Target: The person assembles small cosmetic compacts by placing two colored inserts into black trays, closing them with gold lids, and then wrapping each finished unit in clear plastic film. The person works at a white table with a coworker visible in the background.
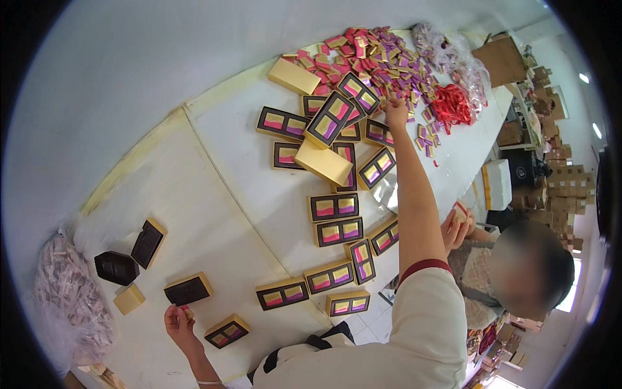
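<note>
On your white bench (214,194): filled gold boxes (334,207) in loose rows, two closed gold lids (322,162), red ribbons (451,104), a clear bag (65,292) at far left. To your right a seated person (518,272); behind them, stacked cartons (564,188).

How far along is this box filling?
Done: many filled boxes hold pink and purple packets. In hand: the right hand reaches the loose packet pile; the left hand touches an empty dark tray. Left: two more empty trays and that pile.
</note>
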`<state>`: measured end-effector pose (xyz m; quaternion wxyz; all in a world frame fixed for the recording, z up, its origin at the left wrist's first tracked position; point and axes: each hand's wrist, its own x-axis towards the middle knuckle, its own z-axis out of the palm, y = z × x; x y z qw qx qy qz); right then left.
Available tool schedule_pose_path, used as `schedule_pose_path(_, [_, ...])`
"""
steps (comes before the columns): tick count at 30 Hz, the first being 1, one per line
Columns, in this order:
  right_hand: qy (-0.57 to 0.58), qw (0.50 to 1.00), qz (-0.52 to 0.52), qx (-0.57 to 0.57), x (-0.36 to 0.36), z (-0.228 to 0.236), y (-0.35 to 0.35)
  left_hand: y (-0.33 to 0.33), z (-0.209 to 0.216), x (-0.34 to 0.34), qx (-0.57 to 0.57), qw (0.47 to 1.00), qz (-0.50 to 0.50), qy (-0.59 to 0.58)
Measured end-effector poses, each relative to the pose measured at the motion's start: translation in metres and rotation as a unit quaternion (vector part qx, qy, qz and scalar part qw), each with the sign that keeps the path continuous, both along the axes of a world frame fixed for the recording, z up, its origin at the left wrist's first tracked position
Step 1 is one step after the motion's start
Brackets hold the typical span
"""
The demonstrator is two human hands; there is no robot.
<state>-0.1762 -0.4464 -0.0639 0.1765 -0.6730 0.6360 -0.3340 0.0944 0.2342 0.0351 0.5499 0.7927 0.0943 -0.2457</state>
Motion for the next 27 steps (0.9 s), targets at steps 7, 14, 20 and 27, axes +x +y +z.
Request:
schedule_pose_path(7, [0.163, 0.982, -0.049, -0.08, -0.029, -0.037, -0.055, -0.012, 0.005, 0.008, 0.014, 0.999, 0.035, -0.012])
schedule_pose_path(14, [0.081, 0.992, 0.06, 0.08, -0.036, -0.013, -0.046, -0.024, -0.003, 0.006, 0.003, 1.0, 0.009, -0.011])
schedule_pose_path(20, [-0.235, 0.966, -0.069, 0.083, -0.023, 0.001, -0.027, -0.023, 0.009, 0.007, 0.01, 0.999, -0.022, -0.039])
schedule_pose_path(27, [-0.635, 0.718, 0.193, 0.208, 0.081, 0.15, 0.166, -0.011, 0.027, 0.004, -0.069, 0.997, -0.031, -0.002])
